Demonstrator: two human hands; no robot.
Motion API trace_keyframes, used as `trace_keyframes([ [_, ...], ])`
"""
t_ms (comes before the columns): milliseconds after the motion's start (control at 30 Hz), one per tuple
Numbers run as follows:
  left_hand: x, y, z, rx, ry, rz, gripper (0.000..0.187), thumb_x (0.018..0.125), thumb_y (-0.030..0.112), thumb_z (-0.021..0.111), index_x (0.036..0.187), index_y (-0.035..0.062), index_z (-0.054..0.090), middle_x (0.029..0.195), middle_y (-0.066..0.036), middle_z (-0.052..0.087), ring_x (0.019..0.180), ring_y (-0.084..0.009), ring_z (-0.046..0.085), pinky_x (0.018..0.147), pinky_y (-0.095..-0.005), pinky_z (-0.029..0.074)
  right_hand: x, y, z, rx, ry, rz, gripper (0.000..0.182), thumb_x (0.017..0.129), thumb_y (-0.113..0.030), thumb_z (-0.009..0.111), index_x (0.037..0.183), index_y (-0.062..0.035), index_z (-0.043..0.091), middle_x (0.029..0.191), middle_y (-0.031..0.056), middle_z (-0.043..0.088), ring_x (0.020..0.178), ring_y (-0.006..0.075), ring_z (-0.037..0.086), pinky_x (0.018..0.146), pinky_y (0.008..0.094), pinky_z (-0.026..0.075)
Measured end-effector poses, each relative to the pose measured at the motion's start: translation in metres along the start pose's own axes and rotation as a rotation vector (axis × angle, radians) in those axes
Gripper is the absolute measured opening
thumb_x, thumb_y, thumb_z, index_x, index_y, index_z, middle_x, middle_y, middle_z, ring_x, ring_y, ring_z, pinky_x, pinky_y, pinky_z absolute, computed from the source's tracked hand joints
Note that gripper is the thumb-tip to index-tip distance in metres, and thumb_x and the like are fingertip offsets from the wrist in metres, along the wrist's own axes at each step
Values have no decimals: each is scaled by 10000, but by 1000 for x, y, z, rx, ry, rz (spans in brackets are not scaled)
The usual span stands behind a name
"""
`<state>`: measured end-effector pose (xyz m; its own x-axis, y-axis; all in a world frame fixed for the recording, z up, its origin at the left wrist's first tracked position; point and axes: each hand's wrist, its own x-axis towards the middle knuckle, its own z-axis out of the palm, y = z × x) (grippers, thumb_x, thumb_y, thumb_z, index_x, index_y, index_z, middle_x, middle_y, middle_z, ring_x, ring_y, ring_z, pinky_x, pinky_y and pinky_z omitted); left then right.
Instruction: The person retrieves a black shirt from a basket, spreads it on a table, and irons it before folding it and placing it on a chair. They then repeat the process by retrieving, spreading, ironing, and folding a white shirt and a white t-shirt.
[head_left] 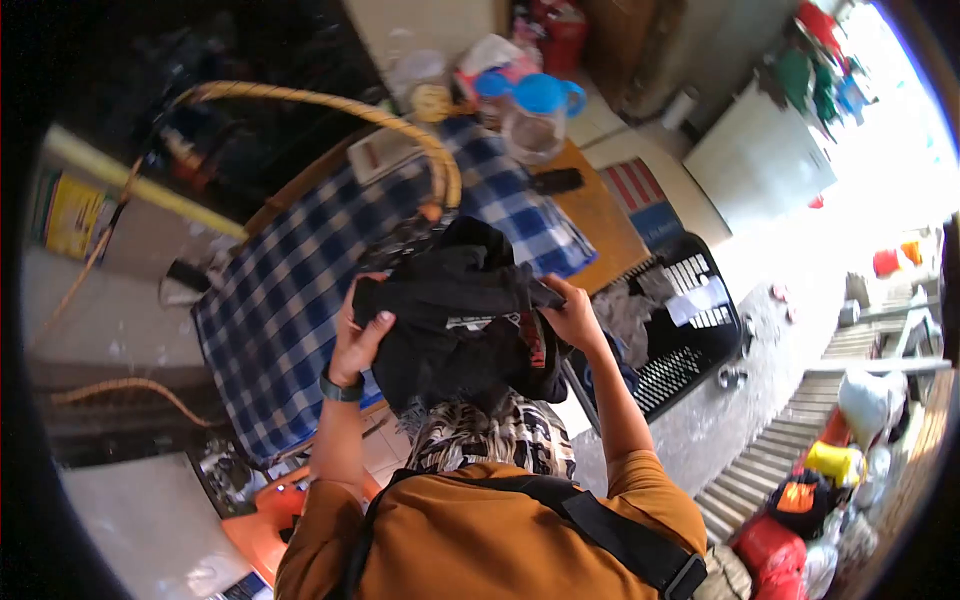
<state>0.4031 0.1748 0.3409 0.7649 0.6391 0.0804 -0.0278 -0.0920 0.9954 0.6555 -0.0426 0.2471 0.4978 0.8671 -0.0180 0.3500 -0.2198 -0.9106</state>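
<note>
A bunched black garment (pixel 430 350) with some white and red print hangs between my two hands, in front of my body. My left hand (pixel 358 335) grips its left side, thumb on top of the cloth; a dark band is on that wrist. My right hand (pixel 574 315) pinches the right edge of the fabric. Beneath and beyond the garment lies a blue and white checked cloth (pixel 290 320) spread over a table. Just past the garment, a dark shiny item is partly covered, and I cannot make out what it is.
A black laundry basket (pixel 690 372) holding clothes stands to the right of the table. Jugs with blue lids (pixel 536 120) stand at the table's far end. A thick yellow hose or cord (pixel 320 100) arches over the cloth. An orange chair (pixel 255 535) is at lower left; bags (pixel 770 550) lie at lower right.
</note>
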Motion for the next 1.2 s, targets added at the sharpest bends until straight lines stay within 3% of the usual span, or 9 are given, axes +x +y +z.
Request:
trace_keyframes([
  [100, -16, 30, -92, 128, 290, 103, 427, 763, 118, 729, 1136, 35, 538, 997, 2, 560, 923, -116, 522, 829, -258, 414, 28, -112, 21, 216, 13, -99, 425, 754, 45, 683, 1130, -50, 509, 967, 61, 632, 864, 121, 624, 743, 293, 498],
  [200, -41, 67, -196, 571, 292, 251, 309, 707, 87, 749, 955, 28, 573, 903, -31, 583, 866, -130, 549, 777, -289, 446, 66, -173, 37, -37, -258, -109, 352, 782, -192, 747, 1036, -14, 581, 844, 56, 645, 763, 95, 589, 672, 263, 478],
  [400, -89, 88, -324, 1077, 592, 436, 386, 754, 215, 755, 1058, 43, 591, 976, -138, 604, 914, -332, 564, 812, -392, 450, 148, -238, 147, -197, -490, -228, 457, 819, -411, 693, 924, 32, 654, 704, 62, 622, 721, 92, 558, 647, 300, 464],
  [500, -113, 44, -377, 1188, 755, 286, 375, 808, 210, 703, 1124, 58, 570, 1029, -145, 593, 973, -337, 545, 846, -411, 432, 182, -206, 206, -368, -288, -354, 491, 856, -428, 641, 966, 51, 647, 797, 159, 667, 795, 227, 639, 693, 360, 479],
  [667, -127, 3, -376, 1020, 608, 210, 294, 843, 193, 662, 1095, 63, 585, 1058, -134, 592, 1012, -331, 541, 882, -395, 426, 205, -165, 264, -299, -259, -295, 572, 896, -444, 581, 1124, 80, 594, 1111, 242, 621, 1051, 342, 603, 845, 404, 486],
  [800, -92, 2, -332, 809, 471, 209, 244, 857, 168, 640, 1086, 84, 621, 1133, -107, 603, 1072, -293, 560, 930, -381, 441, 202, -223, 259, -170, -677, -249, 457, 936, -400, 542, 1002, 45, 622, 962, 157, 648, 837, 245, 613, 690, 360, 464],
  [900, -41, 32, -284, 764, 239, 465, 564, 798, 225, 720, 1303, 107, 498, 1400, -117, 425, 1322, -304, 365, 1073, -401, 315, 183, -288, 252, -124, -589, -664, 338, 907, -289, 612, 938, 48, 610, 790, 145, 612, 680, 221, 571, 603, 328, 438],
  [1067, 9, 92, -290, 484, 2, 393, 256, 735, 66, 741, 858, 7, 525, 863, -68, 560, 852, -217, 558, 789, -335, 457, 190, -340, 220, -61, -103, -883, 186, 843, -116, 672, 923, 48, 635, 825, 129, 619, 721, 230, 600, 644, 307, 461],
  [1200, 19, 145, -297, 585, -203, 849, 299, 667, -71, 686, 736, 7, 405, 833, -63, 500, 804, -231, 528, 721, -302, 426, 190, -362, 196, -149, -49, -819, 151, 819, -71, 669, 942, 15, 655, 828, 132, 619, 726, 273, 610, 622, 317, 465],
])
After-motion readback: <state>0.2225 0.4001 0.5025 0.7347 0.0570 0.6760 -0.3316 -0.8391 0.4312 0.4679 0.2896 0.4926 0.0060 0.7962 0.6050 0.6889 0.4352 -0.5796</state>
